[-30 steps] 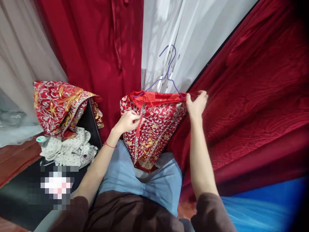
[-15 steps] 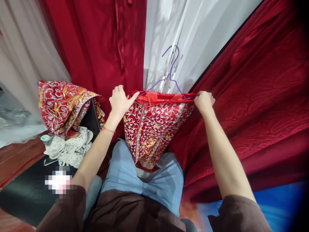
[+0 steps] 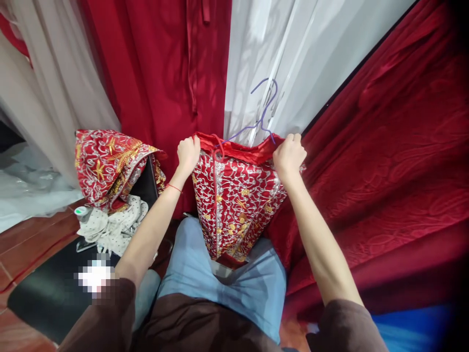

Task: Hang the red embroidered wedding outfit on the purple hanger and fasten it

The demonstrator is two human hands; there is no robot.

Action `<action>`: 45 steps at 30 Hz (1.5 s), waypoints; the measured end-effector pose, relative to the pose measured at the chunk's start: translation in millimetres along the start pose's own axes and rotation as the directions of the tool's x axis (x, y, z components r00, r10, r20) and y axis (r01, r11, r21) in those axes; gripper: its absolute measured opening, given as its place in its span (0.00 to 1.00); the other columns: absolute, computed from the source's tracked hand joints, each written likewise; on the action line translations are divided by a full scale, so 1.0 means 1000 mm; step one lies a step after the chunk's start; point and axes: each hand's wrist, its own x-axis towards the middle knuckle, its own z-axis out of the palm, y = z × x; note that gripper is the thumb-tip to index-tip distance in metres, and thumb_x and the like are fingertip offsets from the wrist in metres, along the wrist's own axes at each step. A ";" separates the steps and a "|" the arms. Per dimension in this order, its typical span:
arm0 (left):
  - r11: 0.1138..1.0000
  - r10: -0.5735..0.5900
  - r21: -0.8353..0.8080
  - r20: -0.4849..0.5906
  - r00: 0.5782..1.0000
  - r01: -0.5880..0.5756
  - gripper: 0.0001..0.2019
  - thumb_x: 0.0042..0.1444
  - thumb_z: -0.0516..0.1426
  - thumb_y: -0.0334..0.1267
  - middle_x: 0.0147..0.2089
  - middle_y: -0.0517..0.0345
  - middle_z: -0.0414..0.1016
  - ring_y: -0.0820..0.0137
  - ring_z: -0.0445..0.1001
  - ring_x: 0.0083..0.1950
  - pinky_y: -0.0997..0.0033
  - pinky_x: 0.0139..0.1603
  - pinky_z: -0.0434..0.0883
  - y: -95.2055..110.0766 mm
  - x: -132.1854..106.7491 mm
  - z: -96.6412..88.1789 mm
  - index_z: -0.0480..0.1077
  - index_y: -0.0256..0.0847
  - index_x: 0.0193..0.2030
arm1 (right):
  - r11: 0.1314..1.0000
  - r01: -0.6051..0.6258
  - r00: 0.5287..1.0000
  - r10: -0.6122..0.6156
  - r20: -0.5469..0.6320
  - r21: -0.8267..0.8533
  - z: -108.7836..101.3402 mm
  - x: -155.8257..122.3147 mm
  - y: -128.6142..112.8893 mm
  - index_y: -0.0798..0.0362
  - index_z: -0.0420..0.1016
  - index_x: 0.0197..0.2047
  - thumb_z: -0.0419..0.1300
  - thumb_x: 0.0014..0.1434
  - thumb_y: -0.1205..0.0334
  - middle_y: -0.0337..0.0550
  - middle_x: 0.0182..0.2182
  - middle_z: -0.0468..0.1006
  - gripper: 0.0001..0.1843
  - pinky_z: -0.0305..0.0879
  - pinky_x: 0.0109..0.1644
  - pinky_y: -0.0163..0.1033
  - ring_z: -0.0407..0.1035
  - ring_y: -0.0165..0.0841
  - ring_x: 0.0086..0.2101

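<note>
A red garment (image 3: 238,200) with silver and gold embroidery hangs on a thin purple wire hanger (image 3: 264,115) in front of me, its lower end resting on my lap. My left hand (image 3: 188,154) is closed on the garment's upper left corner. My right hand (image 3: 289,155) is closed on its upper right corner, just below the hanger's arm. The hanger's hook sticks up between my hands against a white curtain (image 3: 293,63).
A second embroidered red garment (image 3: 110,166) lies draped over a black chair (image 3: 47,293) at the left, above a white dotted cloth (image 3: 110,227). Red curtains (image 3: 157,73) hang behind. Dark red patterned fabric (image 3: 395,161) fills the right side. The floor is reddish wood.
My left hand rose from the garment's front tie to its top left corner. My right hand slid inward along the top edge. Both hands now sit closer together.
</note>
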 end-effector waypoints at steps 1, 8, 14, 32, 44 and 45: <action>1.000 -0.011 -0.029 -0.009 1.000 0.010 0.21 0.68 0.43 0.44 0.38 0.41 0.79 0.55 0.77 0.50 0.58 0.58 0.67 -0.006 0.007 0.001 0.72 0.39 0.33 | 1.000 0.003 1.000 -0.003 -0.018 0.015 -0.004 0.000 -0.002 0.61 0.71 0.47 0.44 0.63 0.68 0.65 0.48 0.71 0.17 0.67 0.45 0.54 0.73 0.46 0.40; 0.960 0.151 -0.243 0.036 0.988 -0.138 0.15 0.67 0.48 0.45 0.43 0.53 0.79 0.63 0.76 0.49 0.61 0.59 0.68 -0.001 0.010 0.002 0.73 0.42 0.41 | 0.999 -0.027 0.997 0.025 0.068 0.038 -0.019 -0.009 0.006 0.58 0.71 0.44 0.49 0.61 0.66 0.62 0.46 0.71 0.12 0.65 0.47 0.55 0.71 0.48 0.43; 0.946 0.314 -0.078 -0.017 0.949 -0.314 0.13 0.52 0.65 0.46 0.50 0.44 0.76 0.50 0.66 0.63 0.44 0.72 0.49 0.035 -0.021 -0.003 0.71 0.41 0.38 | 0.991 -0.033 0.998 0.026 0.058 0.127 -0.013 -0.033 0.002 0.53 0.71 0.43 0.49 0.61 0.62 0.56 0.45 0.71 0.12 0.67 0.45 0.51 0.71 0.45 0.41; 0.716 0.230 -0.647 -0.134 0.964 -0.261 0.13 0.59 0.51 0.27 0.47 0.51 0.77 0.61 0.74 0.58 0.56 0.62 0.69 -0.041 -0.157 0.019 0.72 0.40 0.27 | 0.608 -0.128 0.980 -0.043 0.194 0.783 0.062 -0.219 -0.041 0.53 0.69 0.45 0.54 0.64 0.56 0.48 0.41 0.74 0.11 0.69 0.47 0.43 0.70 0.35 0.40; 0.233 -0.229 -0.859 0.407 0.884 0.456 0.02 0.50 0.59 0.35 0.33 0.59 0.75 0.71 0.74 0.38 0.73 0.43 0.71 -0.051 -0.254 0.032 0.72 0.41 0.28 | 0.182 -0.402 0.867 -0.239 0.437 0.897 0.096 -0.179 -0.104 0.50 0.70 0.38 0.57 0.61 0.46 0.38 0.31 0.72 0.15 0.69 0.45 0.40 0.69 0.32 0.33; 0.204 -0.231 -0.858 0.427 0.874 0.472 0.02 0.48 0.59 0.34 0.33 0.60 0.74 0.72 0.74 0.38 0.74 0.43 0.71 -0.049 -0.254 0.030 0.72 0.41 0.27 | 0.168 -0.393 0.872 -0.242 0.425 0.904 0.095 -0.184 -0.104 0.50 0.70 0.37 0.58 0.61 0.47 0.38 0.31 0.72 0.14 0.69 0.46 0.40 0.69 0.32 0.34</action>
